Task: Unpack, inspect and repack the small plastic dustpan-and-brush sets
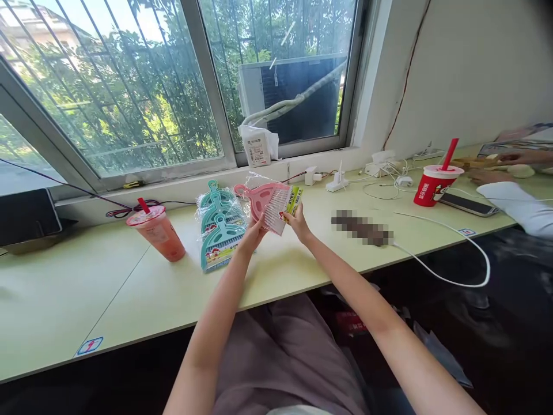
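Across the tabletop point(78, 276) in front of you, three green dustpans point(221, 233) in clear wrapping lie overlapped in a row beside your left forearm, so that group looks already laid together, while the one pink dustpan point(260, 199), with its brush point(276, 210), is up in your grasp and not set down, its wrapping apparently on. It sits between your hands and just beyond them, handle pointing away to the left: your left hand point(254, 231) is closed on its near edge, and your right hand point(298, 223) is clamped on the opposite end, thumb against the small yellow-green label point(294, 197).
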`<state>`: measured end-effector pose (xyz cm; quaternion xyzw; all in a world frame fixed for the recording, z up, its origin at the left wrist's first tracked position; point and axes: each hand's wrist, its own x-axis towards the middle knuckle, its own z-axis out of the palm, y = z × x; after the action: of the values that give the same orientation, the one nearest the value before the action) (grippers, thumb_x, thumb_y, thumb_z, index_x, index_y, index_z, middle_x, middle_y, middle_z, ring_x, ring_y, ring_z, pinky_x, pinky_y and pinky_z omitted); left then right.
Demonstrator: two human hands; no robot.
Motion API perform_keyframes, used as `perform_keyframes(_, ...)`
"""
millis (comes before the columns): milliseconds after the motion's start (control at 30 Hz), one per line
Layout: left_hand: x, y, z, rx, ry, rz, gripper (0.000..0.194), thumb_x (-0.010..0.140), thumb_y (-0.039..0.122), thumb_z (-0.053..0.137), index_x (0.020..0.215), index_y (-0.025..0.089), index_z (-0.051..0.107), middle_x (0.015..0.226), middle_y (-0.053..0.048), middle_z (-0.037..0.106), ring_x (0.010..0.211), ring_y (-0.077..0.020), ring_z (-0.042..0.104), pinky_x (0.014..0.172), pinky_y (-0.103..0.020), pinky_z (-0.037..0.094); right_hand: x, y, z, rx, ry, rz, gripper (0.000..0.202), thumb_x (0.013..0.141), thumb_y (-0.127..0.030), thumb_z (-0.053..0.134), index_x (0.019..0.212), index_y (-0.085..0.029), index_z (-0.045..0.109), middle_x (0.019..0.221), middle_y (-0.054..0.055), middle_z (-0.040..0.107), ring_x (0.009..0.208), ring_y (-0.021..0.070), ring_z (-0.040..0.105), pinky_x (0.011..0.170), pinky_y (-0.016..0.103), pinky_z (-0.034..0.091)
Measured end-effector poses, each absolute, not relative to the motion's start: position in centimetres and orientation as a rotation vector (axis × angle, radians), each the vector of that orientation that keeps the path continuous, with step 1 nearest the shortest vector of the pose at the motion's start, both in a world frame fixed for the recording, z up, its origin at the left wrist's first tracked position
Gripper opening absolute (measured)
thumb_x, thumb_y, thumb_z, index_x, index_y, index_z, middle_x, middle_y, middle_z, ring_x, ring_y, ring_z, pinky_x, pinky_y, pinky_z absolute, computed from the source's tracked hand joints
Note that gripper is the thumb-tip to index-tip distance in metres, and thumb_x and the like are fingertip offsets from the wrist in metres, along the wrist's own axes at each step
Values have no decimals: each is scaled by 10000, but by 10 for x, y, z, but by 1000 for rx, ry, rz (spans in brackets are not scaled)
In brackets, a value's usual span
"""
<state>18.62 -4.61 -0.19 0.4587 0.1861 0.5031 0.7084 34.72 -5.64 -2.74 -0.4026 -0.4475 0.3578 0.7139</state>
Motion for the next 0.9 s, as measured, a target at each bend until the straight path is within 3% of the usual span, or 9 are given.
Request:
perform_keyframes(133, 189, -50, 1, 964, 433, 1081, 449, 925, 151, 560, 1363, 246, 531, 1300, -54, 637, 1202, -170, 602, 1120, -383, 429, 343, -67, -20, -911, -1106, 507, 852, 768, -412, 640, 1474, -312, 174, 1467, 119, 395, 1300, 250, 469, 1037, 469, 473)
perform_keyframes(233, 190, -50, 1, 924, 391, 1098, 410, 908, 158, 592, 1315, 201, 573, 1287, -82, 645, 1219, -192, 595, 1126, -390, 425, 344, -75, -15, -1015, -1201, 347, 710, 804, -423, 624, 1434, -315, 315, 1468, 105, 371, 1347, 264, 409, 1075, 473, 438)
perform_keyframes(400, 189, -45, -2, 930, 359, 1149, 370, 846, 230, 691, 1208, 178, 630, 1222, -75, 678, 1232, -215, 587, 1081, -377, 486, 347, -83, -9, -1262, -1332, 333, 367, 833, -512, 610, 1131, -299, 608, 1366, 86, 423, 1088, 276, 590, 946, 484, 523)
perform_keyframes(500, 188, -43, -2, 936, 376, 1163, 330, 848, 233, 683, 1170, 168, 642, 1215, -85, 680, 1246, -228, 581, 1059, -387, 511, 346, -84, -8, -1342, -1387, 298, 355, 808, -531, 644, 1075, -299, 663, 1339, 80, 440, 1053, 278, 603, 965, 501, 502)
perform_keyframes(633, 187, -44, 0, 956, 385, 1167, 284, 893, 215, 619, 1174, 173, 633, 1228, -78, 673, 1211, -201, 604, 1033, -364, 523, 344, -81, -11, -1317, -1414, 310, 396, 794, -495, 648, 1141, -306, 680, 1370, 84, 401, 1195, 302, 521, 1000, 492, 483)
perform_keyframes(800, 185, -45, 2, 964, 399, 1187, 315, 851, 251, 688, 1155, 180, 641, 1149, -69, 699, 1144, -197, 634, 993, -333, 535, 345, -71, -18, -1188, -1405, 401, 360, 887, -406, 456, 1136, -326, 703, 1444, 19, 384, 1364, 284, 334, 1191, 503, 239)
perform_keyframes(900, 185, -45, 2, 953, 428, 1192, 353, 827, 241, 715, 1163, 168, 632, 1090, -68, 713, 1071, -192, 662, 961, -336, 551, 346, -65, -22, -1167, -1386, 456, 363, 868, -380, 476, 1156, -323, 689, 1451, 18, 393, 1402, 287, 298, 1214, 514, 162)
